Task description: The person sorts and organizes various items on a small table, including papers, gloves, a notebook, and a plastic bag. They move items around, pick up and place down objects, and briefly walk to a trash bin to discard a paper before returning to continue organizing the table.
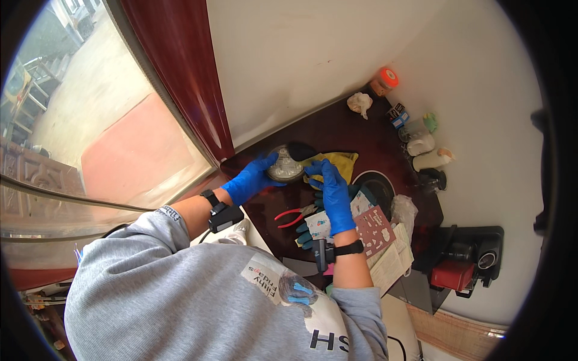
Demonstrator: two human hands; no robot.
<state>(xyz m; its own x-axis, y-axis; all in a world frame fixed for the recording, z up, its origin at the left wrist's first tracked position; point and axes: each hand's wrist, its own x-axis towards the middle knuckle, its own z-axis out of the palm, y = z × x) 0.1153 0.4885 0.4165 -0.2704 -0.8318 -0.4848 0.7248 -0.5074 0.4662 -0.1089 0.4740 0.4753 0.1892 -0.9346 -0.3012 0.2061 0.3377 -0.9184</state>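
Note:
My left hand, in a blue glove, holds a round lamp with a clear faceted lens and dark rim above the dark table. To its right my right hand, also blue-gloved, has its fingers bent near the lamp's edge; whether they pinch something is hidden. A dark oval thing overlaps the lamp's upper right side. Behind my right fingers lies a yellow cloth. Below the hands, pliers with red handles rest on the table, beside dark green gloves.
Printed papers and a clear plastic bag lie at the right, near a round black plate. Along the wall stand a red-lidded jar, a white mug and small boxes. A crumpled bag lies at the back.

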